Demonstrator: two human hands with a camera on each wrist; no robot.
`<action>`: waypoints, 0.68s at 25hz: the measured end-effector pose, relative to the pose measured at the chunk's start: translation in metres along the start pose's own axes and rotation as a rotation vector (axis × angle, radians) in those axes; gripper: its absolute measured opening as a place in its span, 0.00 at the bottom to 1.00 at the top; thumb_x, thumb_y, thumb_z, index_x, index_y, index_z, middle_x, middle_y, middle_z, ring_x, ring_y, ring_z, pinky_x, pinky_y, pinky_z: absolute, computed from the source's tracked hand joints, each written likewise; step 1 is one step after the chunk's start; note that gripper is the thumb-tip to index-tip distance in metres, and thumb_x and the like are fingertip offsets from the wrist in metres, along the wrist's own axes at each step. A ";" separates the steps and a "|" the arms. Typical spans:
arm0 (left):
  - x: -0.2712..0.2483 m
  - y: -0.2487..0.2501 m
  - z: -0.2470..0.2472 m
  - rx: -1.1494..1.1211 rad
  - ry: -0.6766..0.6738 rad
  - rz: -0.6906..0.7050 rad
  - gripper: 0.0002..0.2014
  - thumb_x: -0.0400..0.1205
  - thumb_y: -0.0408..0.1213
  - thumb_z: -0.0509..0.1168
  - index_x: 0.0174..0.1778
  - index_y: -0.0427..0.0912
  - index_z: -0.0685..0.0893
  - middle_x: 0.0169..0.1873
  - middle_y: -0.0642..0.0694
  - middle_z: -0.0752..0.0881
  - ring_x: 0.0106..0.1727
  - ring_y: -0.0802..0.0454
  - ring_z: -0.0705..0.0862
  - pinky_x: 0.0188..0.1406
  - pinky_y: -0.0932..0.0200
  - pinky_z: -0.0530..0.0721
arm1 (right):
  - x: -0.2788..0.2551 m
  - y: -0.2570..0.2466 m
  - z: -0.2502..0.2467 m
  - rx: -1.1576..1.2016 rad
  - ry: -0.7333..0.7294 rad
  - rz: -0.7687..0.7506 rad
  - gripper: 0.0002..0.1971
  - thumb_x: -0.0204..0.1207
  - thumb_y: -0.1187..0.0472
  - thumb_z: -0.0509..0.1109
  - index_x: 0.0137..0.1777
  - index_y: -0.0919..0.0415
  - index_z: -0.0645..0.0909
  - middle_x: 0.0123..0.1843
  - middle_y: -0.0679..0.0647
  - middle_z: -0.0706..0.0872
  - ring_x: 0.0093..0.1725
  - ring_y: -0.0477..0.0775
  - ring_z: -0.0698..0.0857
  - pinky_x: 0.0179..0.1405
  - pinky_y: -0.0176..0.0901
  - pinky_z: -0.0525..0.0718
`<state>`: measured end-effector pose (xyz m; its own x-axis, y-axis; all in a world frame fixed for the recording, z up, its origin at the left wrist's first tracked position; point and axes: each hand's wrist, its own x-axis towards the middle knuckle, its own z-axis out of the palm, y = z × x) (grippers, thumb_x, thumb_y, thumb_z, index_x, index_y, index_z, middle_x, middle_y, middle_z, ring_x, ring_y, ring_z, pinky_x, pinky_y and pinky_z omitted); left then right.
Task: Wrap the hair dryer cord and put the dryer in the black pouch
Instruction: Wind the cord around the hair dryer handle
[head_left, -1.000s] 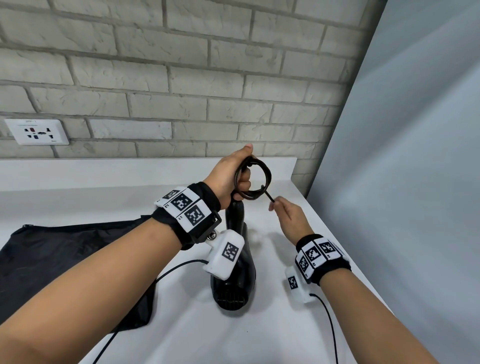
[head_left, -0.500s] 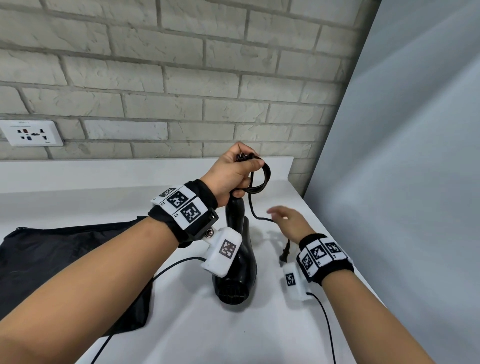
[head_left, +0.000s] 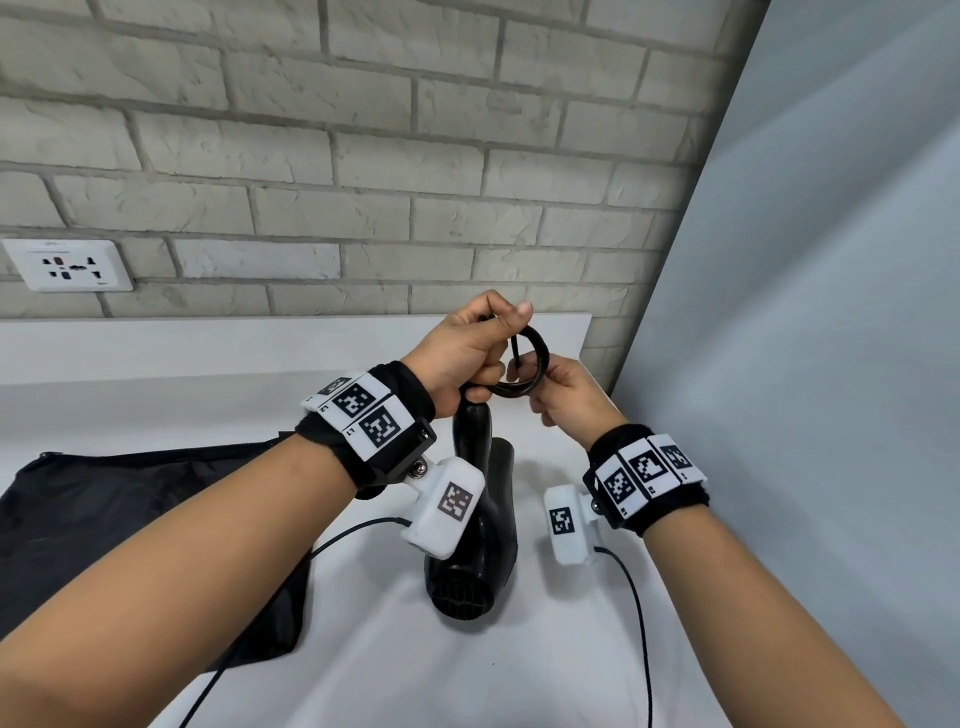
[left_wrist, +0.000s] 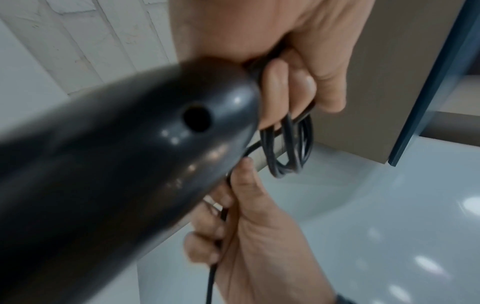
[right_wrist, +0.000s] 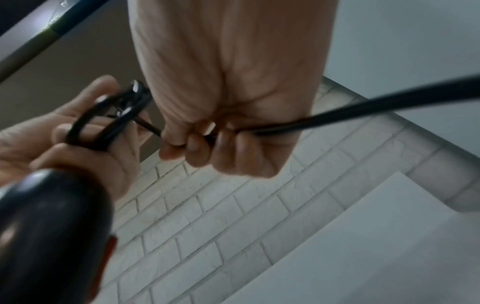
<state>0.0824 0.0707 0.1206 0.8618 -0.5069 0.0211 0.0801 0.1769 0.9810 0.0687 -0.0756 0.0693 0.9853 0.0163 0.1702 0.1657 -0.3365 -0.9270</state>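
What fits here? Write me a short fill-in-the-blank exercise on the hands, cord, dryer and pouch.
1. The left hand holds the coiled cord above the dryer's ____.
2. The right hand grips the cord's loose ____.
3. The black pouch lies on the counter to the ____ of the hair dryer.
4. The pouch does not yet hold the ____.

Missing words: handle; end; left; dryer

Pouch (head_left: 130, 519) lies left of dryer (head_left: 478, 561) — both on counter (head_left: 467, 675).

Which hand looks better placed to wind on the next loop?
The right hand: it grips the loose thin black cord, while the left hand pins the coil above the glossy black hair dryer.
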 end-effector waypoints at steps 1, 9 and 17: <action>-0.001 -0.002 0.002 0.006 -0.010 -0.015 0.17 0.82 0.45 0.61 0.29 0.48 0.67 0.11 0.57 0.60 0.11 0.61 0.55 0.17 0.74 0.52 | 0.002 -0.003 -0.003 -0.055 0.012 -0.034 0.17 0.80 0.71 0.57 0.35 0.52 0.77 0.20 0.39 0.79 0.19 0.36 0.70 0.22 0.26 0.67; 0.007 -0.008 0.011 0.171 0.073 -0.091 0.14 0.82 0.48 0.61 0.35 0.46 0.70 0.11 0.58 0.61 0.12 0.60 0.56 0.14 0.71 0.53 | 0.015 -0.046 -0.036 -0.678 0.222 -0.039 0.09 0.78 0.57 0.62 0.45 0.55 0.84 0.32 0.46 0.81 0.39 0.52 0.77 0.41 0.42 0.70; 0.016 -0.005 0.007 0.113 0.147 -0.011 0.17 0.84 0.51 0.56 0.33 0.45 0.71 0.12 0.57 0.62 0.12 0.60 0.59 0.14 0.72 0.56 | 0.000 -0.071 -0.018 -0.600 0.380 -0.249 0.10 0.77 0.56 0.63 0.45 0.56 0.85 0.40 0.54 0.88 0.43 0.56 0.84 0.40 0.46 0.79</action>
<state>0.0927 0.0559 0.1176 0.9258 -0.3778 -0.0106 0.0408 0.0720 0.9966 0.0565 -0.0686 0.1407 0.8215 -0.1304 0.5550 0.2233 -0.8221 -0.5237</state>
